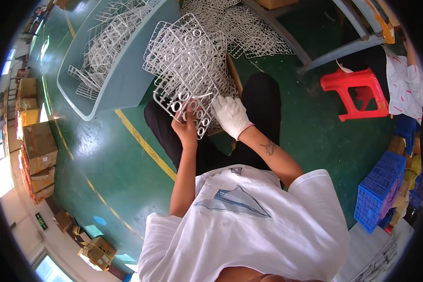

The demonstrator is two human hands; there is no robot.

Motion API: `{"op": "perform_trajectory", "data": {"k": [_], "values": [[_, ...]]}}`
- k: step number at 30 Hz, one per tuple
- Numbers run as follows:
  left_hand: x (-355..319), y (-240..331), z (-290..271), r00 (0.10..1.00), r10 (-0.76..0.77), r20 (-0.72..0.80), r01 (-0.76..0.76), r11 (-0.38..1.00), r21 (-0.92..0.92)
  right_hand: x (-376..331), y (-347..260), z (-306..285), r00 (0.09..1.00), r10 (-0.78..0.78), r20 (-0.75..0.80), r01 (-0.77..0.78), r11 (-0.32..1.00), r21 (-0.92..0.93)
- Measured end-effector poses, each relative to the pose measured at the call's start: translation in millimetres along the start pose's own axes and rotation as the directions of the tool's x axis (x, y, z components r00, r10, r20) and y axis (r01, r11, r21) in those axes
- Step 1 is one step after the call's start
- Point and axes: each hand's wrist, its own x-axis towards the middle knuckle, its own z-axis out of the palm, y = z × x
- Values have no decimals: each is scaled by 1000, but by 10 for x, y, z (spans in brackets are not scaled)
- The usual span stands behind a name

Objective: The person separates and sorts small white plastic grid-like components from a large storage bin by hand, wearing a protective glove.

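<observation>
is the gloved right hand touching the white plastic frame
Touching. The head view shows the gloved right hand with its fingers laid on the lower edge of the white plastic frame.

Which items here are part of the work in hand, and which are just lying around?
In hand:
left hand, bare, gripping the white plastic ring frame
right hand, gloved, on the same frame
stack of frames behind
grey bin of frames

Lying about:
red stool
blue crates
cardboard boxes

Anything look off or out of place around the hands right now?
Only the right hand wears a white glove; the left hand is bare. Both grip the white plastic grid frame, held tilted over the lap. More frames lie jumbled in the grey bin. No damage visible.
</observation>
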Motion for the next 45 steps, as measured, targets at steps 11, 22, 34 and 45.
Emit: {"op": "perform_trajectory", "data": {"k": [11,22,34,45], "values": [[20,412,-69,999,-36,10,37,988,-148,138,-94,-418,908,-223,-354,241,971,8],[18,367,-129,995,-93,27,96,988,-122,109,-44,-288,923,-197,-330,254,957,139],[52,351,-138,998,-56,16,57,994,-98,191,-190,-368,954,-244,-176,225,967,-123],[28,413,-157,1000,-12,-19,10,995,-102,246,-355,-485,966,-252,-50,228,930,-288]]}}
